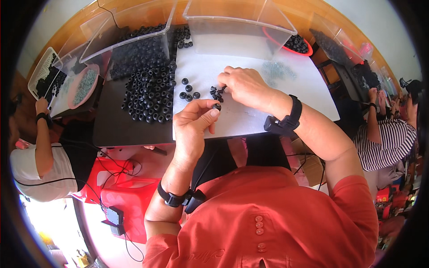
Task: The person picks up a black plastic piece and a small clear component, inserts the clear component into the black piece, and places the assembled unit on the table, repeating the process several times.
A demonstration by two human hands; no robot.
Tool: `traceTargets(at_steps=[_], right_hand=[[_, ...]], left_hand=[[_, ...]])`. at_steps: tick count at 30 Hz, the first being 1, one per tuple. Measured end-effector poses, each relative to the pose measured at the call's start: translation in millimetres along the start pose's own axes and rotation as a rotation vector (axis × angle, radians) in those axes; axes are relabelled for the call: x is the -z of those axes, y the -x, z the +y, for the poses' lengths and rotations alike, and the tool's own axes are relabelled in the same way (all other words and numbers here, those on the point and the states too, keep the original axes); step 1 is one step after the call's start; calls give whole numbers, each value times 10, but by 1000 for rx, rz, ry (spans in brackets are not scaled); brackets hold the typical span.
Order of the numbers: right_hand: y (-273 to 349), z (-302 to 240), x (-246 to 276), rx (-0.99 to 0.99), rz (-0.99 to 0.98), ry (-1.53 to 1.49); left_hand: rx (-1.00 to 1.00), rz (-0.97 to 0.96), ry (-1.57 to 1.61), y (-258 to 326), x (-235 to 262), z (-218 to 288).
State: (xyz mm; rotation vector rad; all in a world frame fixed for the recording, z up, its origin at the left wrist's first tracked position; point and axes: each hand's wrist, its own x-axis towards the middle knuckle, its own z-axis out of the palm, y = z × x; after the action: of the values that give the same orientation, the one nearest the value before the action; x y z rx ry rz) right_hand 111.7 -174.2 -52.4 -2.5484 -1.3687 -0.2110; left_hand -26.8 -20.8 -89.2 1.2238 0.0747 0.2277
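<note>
My left hand pinches one small black rubber ring between thumb and fingers above the white mat. My right hand rests on the mat just beyond, its fingertips closed on a small cluster of tiny black parts. Several loose black rings lie on the mat to the left of that cluster. A large heap of black rings covers the dark board at the left. Both wrists wear black bands.
Clear plastic bins stand at the back, one over more black rings. A red bowl of black parts sits at the back right. Pale translucent bits lie on the mat. Other people sit at left and right; red stools stand below.
</note>
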Motion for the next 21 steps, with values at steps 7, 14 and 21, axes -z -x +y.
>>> traceTargets(at_steps=[7,14,21], right_hand=[[393,-68,246,38,5,173],[726,83,178,55,120,223],[774,136,17,-97,297,237]], left_hand=[[-1,-3,-14,32,-6,16],[-19,-1,-83,32,-27,-2],[-33,20,-136,43,-96,-2]])
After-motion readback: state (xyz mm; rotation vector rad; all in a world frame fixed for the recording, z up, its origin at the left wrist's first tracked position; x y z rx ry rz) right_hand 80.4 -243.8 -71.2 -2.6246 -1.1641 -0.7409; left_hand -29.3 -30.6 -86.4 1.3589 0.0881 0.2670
